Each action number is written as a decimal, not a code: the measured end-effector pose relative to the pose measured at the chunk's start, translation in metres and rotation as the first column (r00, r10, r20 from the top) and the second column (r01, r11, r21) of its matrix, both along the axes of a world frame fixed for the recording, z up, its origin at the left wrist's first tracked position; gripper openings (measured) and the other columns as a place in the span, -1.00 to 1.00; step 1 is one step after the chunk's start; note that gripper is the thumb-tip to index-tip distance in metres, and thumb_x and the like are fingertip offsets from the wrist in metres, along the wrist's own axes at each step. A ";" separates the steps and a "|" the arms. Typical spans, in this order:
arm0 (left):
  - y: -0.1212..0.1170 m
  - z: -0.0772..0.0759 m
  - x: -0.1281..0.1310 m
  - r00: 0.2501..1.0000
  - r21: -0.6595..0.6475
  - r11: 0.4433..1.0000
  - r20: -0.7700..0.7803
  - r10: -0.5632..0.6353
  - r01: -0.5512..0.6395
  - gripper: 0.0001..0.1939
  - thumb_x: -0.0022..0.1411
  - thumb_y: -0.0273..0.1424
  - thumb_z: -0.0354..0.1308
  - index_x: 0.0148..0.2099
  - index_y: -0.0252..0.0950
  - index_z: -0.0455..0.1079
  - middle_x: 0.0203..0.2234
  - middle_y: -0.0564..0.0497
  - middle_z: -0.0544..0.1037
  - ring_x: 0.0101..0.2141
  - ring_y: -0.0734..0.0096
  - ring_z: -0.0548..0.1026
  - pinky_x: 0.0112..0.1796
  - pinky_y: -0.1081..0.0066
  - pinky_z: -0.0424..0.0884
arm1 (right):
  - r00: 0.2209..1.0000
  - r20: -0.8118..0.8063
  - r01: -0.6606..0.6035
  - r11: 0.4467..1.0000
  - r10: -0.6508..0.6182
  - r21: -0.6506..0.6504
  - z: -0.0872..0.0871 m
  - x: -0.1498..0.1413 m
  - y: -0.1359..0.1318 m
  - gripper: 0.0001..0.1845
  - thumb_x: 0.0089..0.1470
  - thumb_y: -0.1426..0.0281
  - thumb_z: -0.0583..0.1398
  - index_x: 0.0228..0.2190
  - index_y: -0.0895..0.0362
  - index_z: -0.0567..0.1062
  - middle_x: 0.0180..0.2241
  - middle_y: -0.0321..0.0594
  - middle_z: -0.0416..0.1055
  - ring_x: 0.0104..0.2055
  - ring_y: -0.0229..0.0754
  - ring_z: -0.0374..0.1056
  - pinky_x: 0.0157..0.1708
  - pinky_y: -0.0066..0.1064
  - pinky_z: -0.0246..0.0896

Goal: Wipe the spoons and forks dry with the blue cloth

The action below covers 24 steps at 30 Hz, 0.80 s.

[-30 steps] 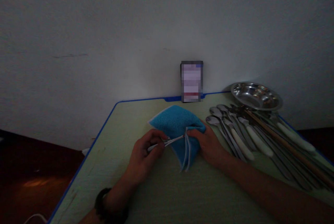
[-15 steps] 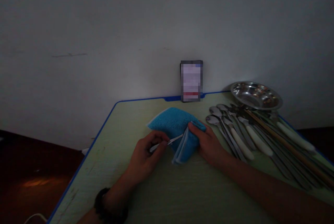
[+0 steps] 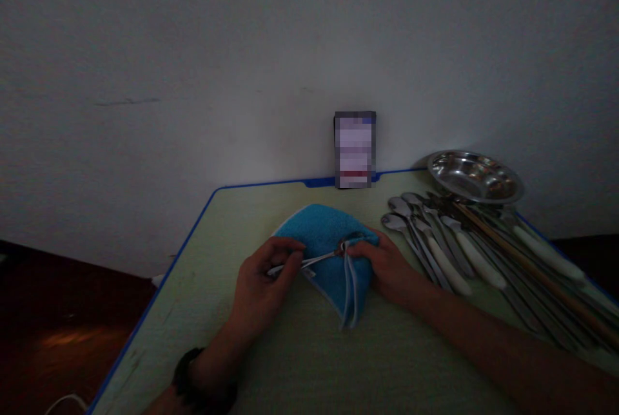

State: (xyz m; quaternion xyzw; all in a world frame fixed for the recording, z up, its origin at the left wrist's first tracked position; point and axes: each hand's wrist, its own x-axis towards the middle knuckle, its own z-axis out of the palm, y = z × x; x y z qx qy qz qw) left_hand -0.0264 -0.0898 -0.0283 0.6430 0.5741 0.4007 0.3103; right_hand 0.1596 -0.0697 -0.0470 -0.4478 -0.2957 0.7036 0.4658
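My left hand (image 3: 265,283) pinches the handle of a slim metal piece of cutlery (image 3: 320,260), which points right toward the cloth. Its far end is partly covered by the folds, so I cannot tell its kind. My right hand (image 3: 394,270) is closed on a blue cloth (image 3: 316,228) with pale edging, thumb on top, gathered around that far end. The cloth hangs in a fold below the right thumb and spreads out behind both hands.
On the right of the table (image 3: 207,363) lie several spoons (image 3: 396,221), white-handled cutlery (image 3: 476,263) and brown chopsticks (image 3: 532,267). A steel bowl (image 3: 476,180) sits behind them. A phone (image 3: 355,151) leans on the wall at the back edge.
My left hand has shifted slightly left with the cutlery. The cloth's lower fold has swung right and hangs lower, and more of the cutlery's far end shows by my right thumb.
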 end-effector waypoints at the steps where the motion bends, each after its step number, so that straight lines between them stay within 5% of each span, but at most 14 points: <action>1: 0.000 0.000 0.000 1.000 -0.004 1.000 -0.006 0.010 -0.010 -0.88 0.13 -0.36 0.07 -0.27 -0.30 0.32 -0.67 0.15 0.38 -0.64 0.55 0.30 -0.64 0.59 0.14 | 0.999 0.024 -0.032 0.998 0.031 0.047 -0.001 0.000 0.000 -0.82 -0.26 0.48 0.23 -0.46 0.13 0.42 -0.56 -0.38 0.36 -0.54 -0.31 0.24 -0.48 -0.42 0.15; 4: 0.001 0.000 -0.001 1.000 0.003 1.000 -0.019 0.010 -0.010 -0.87 0.13 -0.34 0.07 -0.29 -0.30 0.33 -0.67 0.15 0.39 -0.65 0.54 0.31 -0.65 0.59 0.14 | 0.991 0.054 -0.132 0.976 0.124 0.173 -0.003 0.001 -0.001 -0.79 -0.21 0.39 0.28 -0.42 0.11 0.41 -0.51 -0.37 0.35 -0.49 -0.31 0.24 -0.42 -0.42 0.15; 9: -0.001 0.001 0.000 0.998 0.036 0.998 -0.050 -0.042 0.044 -0.89 0.11 -0.38 0.07 -0.31 -0.29 0.35 -0.61 0.10 0.46 -0.56 0.46 0.43 -0.56 0.55 0.28 | 0.979 0.176 -0.148 0.953 0.104 0.264 0.000 0.002 -0.002 -0.77 -0.17 0.29 0.28 -0.43 0.11 0.40 -0.51 -0.37 0.31 -0.49 -0.32 0.19 -0.44 -0.43 0.12; 16: -0.002 0.002 0.001 0.999 0.053 0.998 -0.039 -0.016 0.018 -0.91 0.12 -0.40 0.07 -0.31 -0.29 0.33 -0.59 0.12 0.46 -0.55 0.50 0.42 -0.58 0.58 0.24 | 0.987 0.155 -0.078 0.975 0.046 0.208 -0.006 0.000 -0.003 -0.69 -0.08 0.12 0.19 -0.54 0.11 0.35 -0.61 -0.37 0.22 -0.58 -0.33 0.10 -0.53 -0.44 0.07; 24: 0.000 0.003 0.003 0.994 -0.086 0.990 0.033 -0.107 0.109 -0.86 0.19 -0.33 0.01 -0.26 -0.30 0.27 -0.59 0.13 0.37 -0.60 0.56 0.31 -0.64 0.61 0.13 | 0.983 0.157 0.075 0.987 -0.097 0.144 -0.014 -0.001 -0.002 -0.60 -0.09 0.03 0.16 -0.61 0.11 0.29 -0.67 -0.41 0.17 -0.60 -0.31 0.09 -0.53 -0.42 0.08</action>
